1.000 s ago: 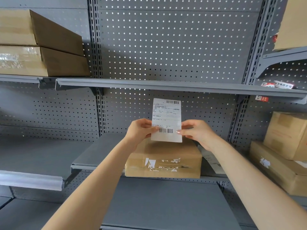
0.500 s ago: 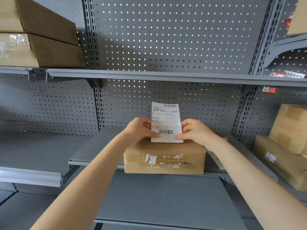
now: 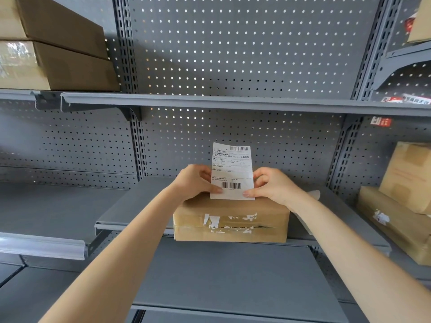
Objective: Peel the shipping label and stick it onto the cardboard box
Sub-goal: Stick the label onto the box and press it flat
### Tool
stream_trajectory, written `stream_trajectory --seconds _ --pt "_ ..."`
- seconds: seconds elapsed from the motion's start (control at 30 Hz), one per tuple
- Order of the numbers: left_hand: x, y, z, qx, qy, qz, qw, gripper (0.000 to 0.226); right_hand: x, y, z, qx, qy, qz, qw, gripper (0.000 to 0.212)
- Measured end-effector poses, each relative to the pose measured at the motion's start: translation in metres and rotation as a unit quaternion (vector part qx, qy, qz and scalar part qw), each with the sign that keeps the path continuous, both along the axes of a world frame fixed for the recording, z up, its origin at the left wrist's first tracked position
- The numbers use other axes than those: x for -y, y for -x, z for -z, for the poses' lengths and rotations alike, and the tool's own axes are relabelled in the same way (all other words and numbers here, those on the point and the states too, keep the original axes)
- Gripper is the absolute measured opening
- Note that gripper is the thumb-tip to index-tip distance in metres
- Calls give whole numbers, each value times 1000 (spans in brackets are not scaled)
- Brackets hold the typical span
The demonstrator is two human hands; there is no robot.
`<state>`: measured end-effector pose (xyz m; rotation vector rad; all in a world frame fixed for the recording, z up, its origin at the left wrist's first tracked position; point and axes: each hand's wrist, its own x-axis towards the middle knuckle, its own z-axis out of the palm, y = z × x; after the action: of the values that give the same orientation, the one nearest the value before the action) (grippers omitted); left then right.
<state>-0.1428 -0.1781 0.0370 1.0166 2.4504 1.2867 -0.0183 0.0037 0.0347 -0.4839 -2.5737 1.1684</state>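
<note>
A white shipping label with two barcodes stands upright between my hands, printed side toward me. My left hand pinches its lower left edge and my right hand pinches its lower right edge. The label's bottom edge sits just above the top of a flat cardboard box that lies on a grey shelf. The box's front face carries torn white label scraps and clear tape. Whether the label's backing is peeled off is hidden.
A grey pegboard wall backs the shelving. Two stacked cardboard boxes sit on the upper left shelf. More boxes stand at the right. A white sheet lies behind my right wrist. A lower grey shelf juts out toward me.
Both hands have lowered the label a little toward the box top. The view has shifted slightly, so the shelves sit a bit lower and to the left.
</note>
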Motion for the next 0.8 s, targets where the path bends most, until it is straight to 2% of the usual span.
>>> stream_trajectory --seconds 0.47,0.53,0.63,0.8 --pt "-1 2 5 -101 44 9 994 37 -4 0 4 -11 -50 -13 999 41" --pt "-1 4 5 -105 40 4 994 46 -5 0 6 -19 -65 -10 998 51" --pt "-1 6 7 -100 33 15 994 65 -5 0 6 -23 -65 -11 998 89" --pt "0 9 9 -86 27 41 995 83 -7 3 4 -10 -51 -32 998 103"
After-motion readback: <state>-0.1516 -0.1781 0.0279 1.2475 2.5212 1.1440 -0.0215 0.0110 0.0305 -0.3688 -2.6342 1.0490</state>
